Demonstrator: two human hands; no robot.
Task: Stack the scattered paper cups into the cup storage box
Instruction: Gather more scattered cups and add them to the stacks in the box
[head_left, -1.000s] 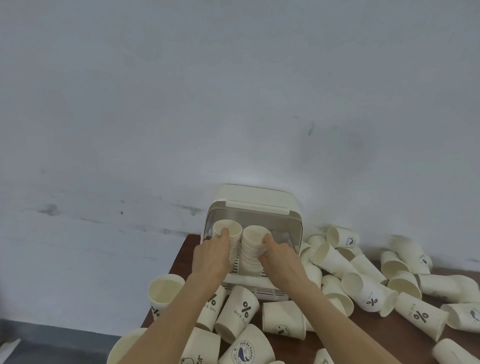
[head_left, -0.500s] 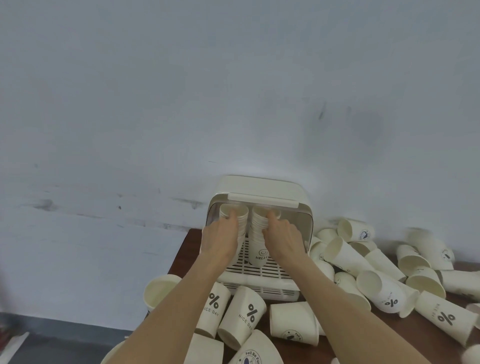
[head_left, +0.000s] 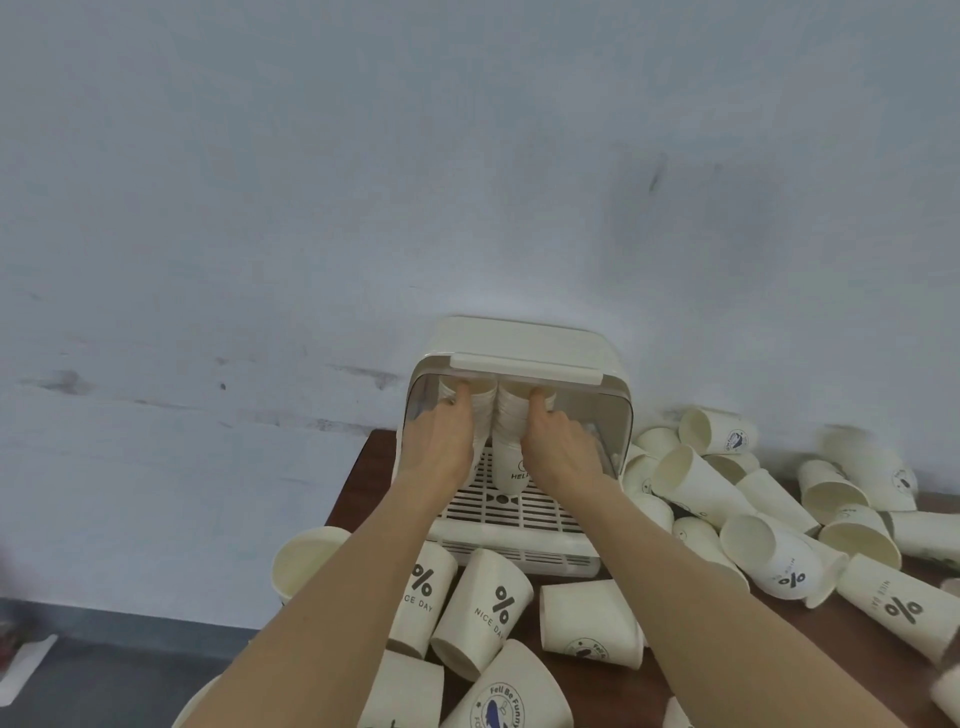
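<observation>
Two stacks of nested paper cups are held inside the cup storage box (head_left: 519, 415), one by each of the hands. The left hand (head_left: 441, 447) is wrapped around the left cup stack (head_left: 480, 410), with its thumb hooked over the top rim. The right hand (head_left: 558, 449) is curled around the right cup stack (head_left: 511, 441) in the same way, thumb at the rim. The two stacks stand upright, touching side by side, on the slatted plastic floor of the box. On the lowest cup of the right stack the letters "HEL" can be read before the hand covers the rest.

The box is of smooth cream plastic with rounded corners, a clear raised lid with a flat cream handle bar, and a ribbed drain-like tray. It is set on a dark brown wooden desk (head_left: 872, 670) against a pale scuffed wall (head_left: 467, 156).

Loose cream paper cups are scattered around the box, mostly on their sides. A cup (head_left: 480, 613) just in front is printed with "%" and "NICE DAY"; another (head_left: 506, 696) nearer the camera bears a blue whale emblem and "Fell Be Funny". A further "%" cup (head_left: 896, 605) lies at the right.
</observation>
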